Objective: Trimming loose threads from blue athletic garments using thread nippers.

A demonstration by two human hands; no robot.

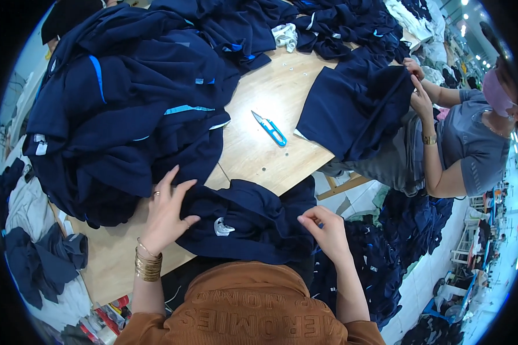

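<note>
A dark navy garment (250, 210) lies in loose folds at the near table edge, just in front of me, with a white label (223, 227) showing inside it. My left hand (166, 215) is open, its fingers spread over the garment's left side beside the big pile. At the garment's right side, my right hand (327, 229) is closed in a pinch, thumb against forefinger; what sits between the fingertips, if anything, is too small to make out. Blue-handled thread snips (269, 129) lie on the wooden table (250, 158), beyond the garment and out of both hands.
A tall pile of navy garments (132, 98) with light-blue trim covers the left of the table. More clothes are heaped at the back. On the right a masked co-worker holds navy cloth (351, 112) with both hands. Another navy heap (380, 259) lies below, right of me.
</note>
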